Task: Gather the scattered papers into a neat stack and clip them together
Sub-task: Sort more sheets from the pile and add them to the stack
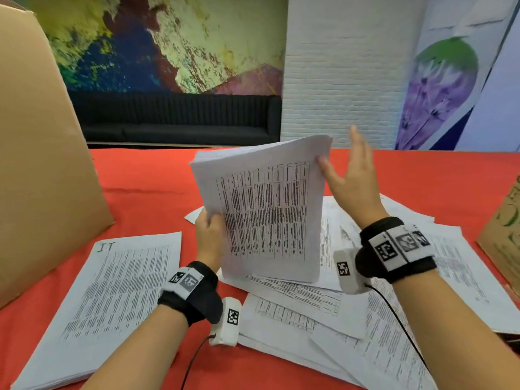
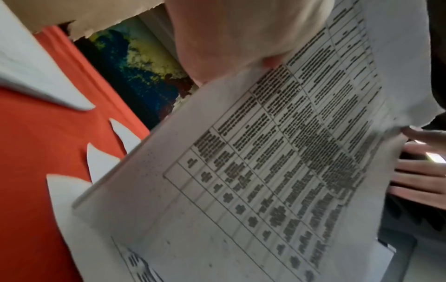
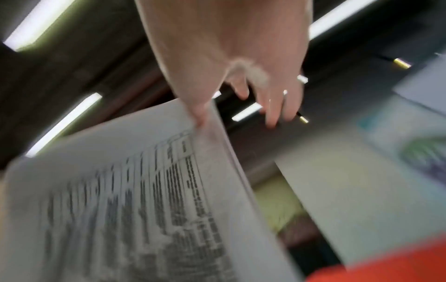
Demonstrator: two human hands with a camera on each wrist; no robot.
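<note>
Head view: Standing on edge above the red-clothed desk (image 1: 146,178), tilted, a thick sheaf of white printed sheets with a table grid (image 1: 264,209). Gripped at the lower left edge by the left hand (image 1: 208,235), thumb on the front face, remaining fingers hidden behind the sheaf. Braced at the upper right corner by the right hand (image 1: 351,184): thumb touching the corner, the other fingers straight and spread, pointing up and apart from the paper. Lying flat beneath and around the sheaf, loose white printed sheets (image 1: 309,311), overlapping at mixed angles. Lying apart at the left, a flat white stack marked "I.T" (image 1: 121,282). Standing at the far left, a large brown cardboard box (image 1: 42,150). No clip visible.

Left wrist view: Close to the lens, the gridded front sheet, pinched at its edge under the left thumb (image 2: 265,57). At the far edge, right-hand fingertips (image 2: 424,166), extended.

Right wrist view: Blurred. Right thumb pressed on the sheaf corner, other fingers open beyond it.

Step in hand, as a judgement: squaring the gathered sheaf, with gathering only partly done. Next move calls for tapping the lower edge on the desk to align it, then collecting the remaining flat sheets. Clipping not yet possible.
</note>
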